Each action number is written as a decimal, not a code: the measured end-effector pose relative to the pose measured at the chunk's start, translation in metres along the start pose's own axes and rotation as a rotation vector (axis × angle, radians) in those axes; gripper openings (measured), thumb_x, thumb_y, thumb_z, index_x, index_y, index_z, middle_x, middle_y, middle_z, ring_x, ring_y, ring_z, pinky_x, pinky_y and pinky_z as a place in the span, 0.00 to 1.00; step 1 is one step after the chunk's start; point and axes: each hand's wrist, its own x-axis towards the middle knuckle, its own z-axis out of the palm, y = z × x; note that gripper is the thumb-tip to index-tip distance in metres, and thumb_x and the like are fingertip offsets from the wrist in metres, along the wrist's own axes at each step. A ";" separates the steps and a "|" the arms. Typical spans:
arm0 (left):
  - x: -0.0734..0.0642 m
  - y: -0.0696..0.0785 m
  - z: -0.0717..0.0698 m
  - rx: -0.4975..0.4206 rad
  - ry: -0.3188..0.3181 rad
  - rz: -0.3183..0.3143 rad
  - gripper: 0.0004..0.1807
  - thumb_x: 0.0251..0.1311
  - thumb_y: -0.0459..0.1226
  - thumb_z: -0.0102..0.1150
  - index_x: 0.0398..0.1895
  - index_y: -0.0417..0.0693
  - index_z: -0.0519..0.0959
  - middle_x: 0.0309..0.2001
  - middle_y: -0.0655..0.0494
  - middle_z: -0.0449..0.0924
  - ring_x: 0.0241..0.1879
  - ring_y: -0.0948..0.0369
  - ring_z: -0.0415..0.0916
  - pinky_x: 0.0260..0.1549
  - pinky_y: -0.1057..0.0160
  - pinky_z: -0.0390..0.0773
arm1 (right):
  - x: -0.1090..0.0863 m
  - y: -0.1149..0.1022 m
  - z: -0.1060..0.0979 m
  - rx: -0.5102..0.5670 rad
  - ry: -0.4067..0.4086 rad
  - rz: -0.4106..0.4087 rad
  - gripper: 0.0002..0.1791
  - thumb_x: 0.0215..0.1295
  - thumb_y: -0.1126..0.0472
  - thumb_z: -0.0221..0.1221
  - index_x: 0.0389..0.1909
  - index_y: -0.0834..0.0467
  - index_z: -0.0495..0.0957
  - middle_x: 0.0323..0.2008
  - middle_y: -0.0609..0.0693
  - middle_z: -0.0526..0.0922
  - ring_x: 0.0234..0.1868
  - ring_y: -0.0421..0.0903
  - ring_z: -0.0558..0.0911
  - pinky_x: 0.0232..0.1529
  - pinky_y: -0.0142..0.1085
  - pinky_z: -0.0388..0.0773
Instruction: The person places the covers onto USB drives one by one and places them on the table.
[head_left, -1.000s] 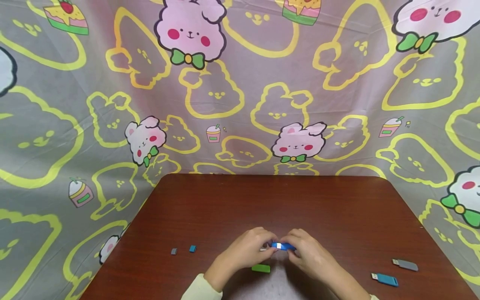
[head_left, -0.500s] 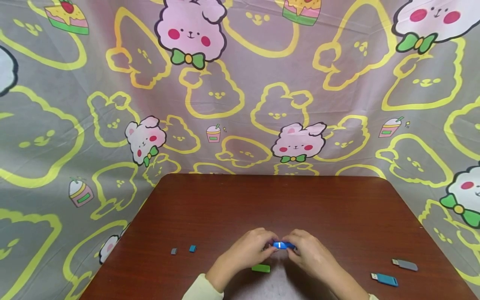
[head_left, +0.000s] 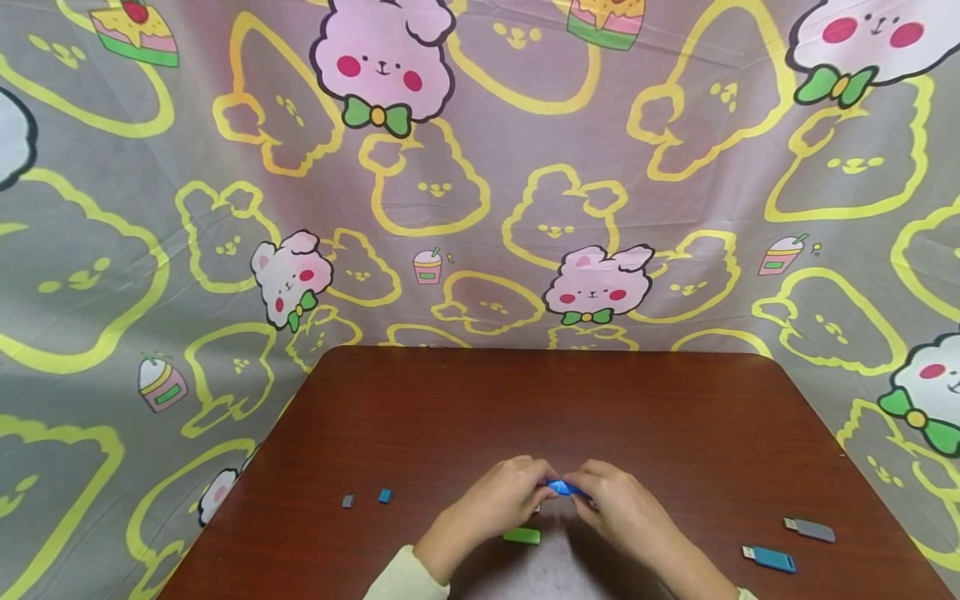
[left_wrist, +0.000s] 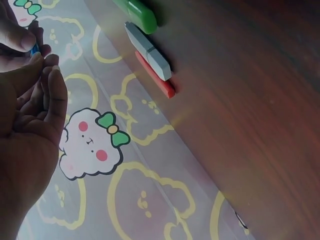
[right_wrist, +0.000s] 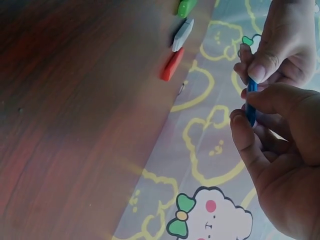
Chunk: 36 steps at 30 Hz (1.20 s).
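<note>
Low over the table's near part, both hands hold a blue USB flash drive [head_left: 561,487] between them. My left hand [head_left: 498,496] pinches its left end with thumb and fingertips, while my right hand [head_left: 618,508] pinches the right end. The right wrist view shows the drive [right_wrist: 251,102] as a slim blue stick, partly covered by the thumbs and fingers. A thin pale line crosses its middle in the head view. Beneath the left hand lies a green stick [head_left: 522,536]. A white stick [left_wrist: 149,52] and a red stick [left_wrist: 155,74] lie beside it in the left wrist view.
Two uncapped flash drives, one grey [head_left: 812,529] and one teal [head_left: 771,559], lie on the brown table [head_left: 555,400] at right. A small grey cap [head_left: 348,502] and a teal cap [head_left: 386,497] lie at left. Patterned cloth [head_left: 480,208] hangs behind and around the table.
The white gap in the middle of the blue flash drive has narrowed to a thin line as its two parts came together. Both hands have barely moved.
</note>
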 end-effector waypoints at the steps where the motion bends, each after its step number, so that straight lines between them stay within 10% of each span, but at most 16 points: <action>1: 0.000 0.000 0.000 0.001 0.002 -0.001 0.07 0.69 0.41 0.62 0.43 0.49 0.82 0.34 0.64 0.81 0.33 0.74 0.72 0.33 0.81 0.70 | 0.000 0.001 0.001 -0.005 0.010 -0.015 0.12 0.51 0.70 0.69 0.37 0.56 0.86 0.30 0.41 0.81 0.31 0.33 0.77 0.29 0.28 0.77; 18: 0.004 0.000 0.005 0.033 0.027 0.014 0.07 0.69 0.41 0.62 0.44 0.49 0.83 0.36 0.64 0.82 0.36 0.74 0.74 0.36 0.79 0.73 | 0.000 0.005 0.003 -0.001 0.045 -0.023 0.13 0.48 0.71 0.72 0.37 0.58 0.86 0.31 0.42 0.82 0.31 0.34 0.78 0.30 0.27 0.77; 36: 0.023 0.001 0.018 0.181 -0.007 0.010 0.06 0.62 0.42 0.70 0.38 0.53 0.84 0.31 0.67 0.81 0.32 0.71 0.73 0.32 0.77 0.71 | -0.003 0.018 0.003 -0.035 -0.118 0.211 0.09 0.52 0.68 0.72 0.34 0.55 0.84 0.33 0.40 0.78 0.30 0.32 0.74 0.29 0.29 0.76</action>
